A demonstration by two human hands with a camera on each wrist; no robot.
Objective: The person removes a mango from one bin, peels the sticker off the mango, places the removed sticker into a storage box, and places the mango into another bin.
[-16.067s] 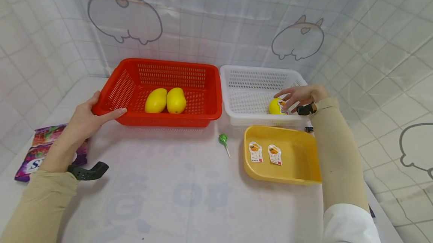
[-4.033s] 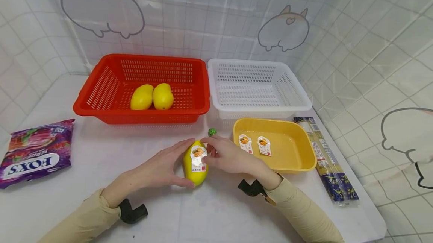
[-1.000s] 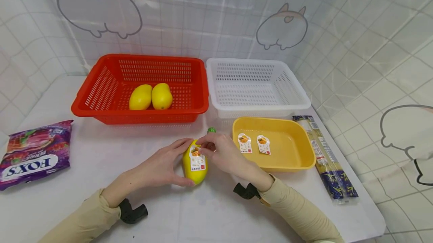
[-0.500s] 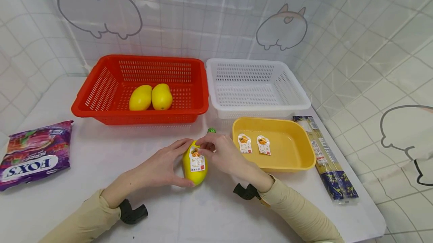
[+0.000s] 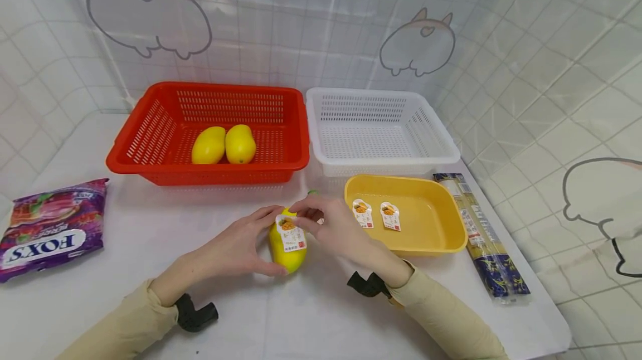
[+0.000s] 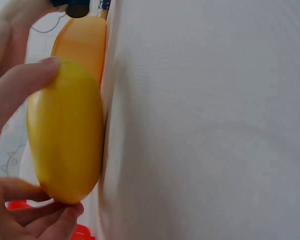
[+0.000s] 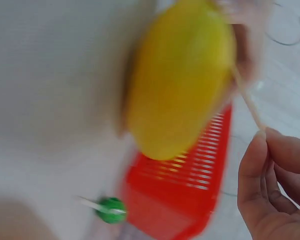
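Observation:
A yellow mango (image 5: pixel 288 257) lies on the white table, gripped by my left hand (image 5: pixel 236 246) with the thumb at its near end and the fingers at its far end, as the mango's side (image 6: pixel 67 132) in the left wrist view shows. My right hand (image 5: pixel 341 232) pinches one edge of the white sticker label (image 5: pixel 292 236) with a fruit picture on it. Seen edge-on in the right wrist view, the label (image 7: pixel 248 102) stretches from the mango to the thumb and forefinger, its pinched side lifted off the skin.
Two mangoes (image 5: pixel 224 144) sit in a red basket (image 5: pixel 150 168); a white basket (image 5: pixel 386 159) stands beside it. Two similar labels (image 5: pixel 377 215) stick to a yellow tub (image 5: pixel 426 248). A green lollipop (image 7: pixel 110 210), a purple Foxs bag (image 5: pixel 55 226) and a long blue-and-gold packet (image 5: pixel 494 259) lie around.
Since half a second ago the label's pinched edge has risen from the mango and the label has shifted and tilted. The left hand has kept its hold in place.

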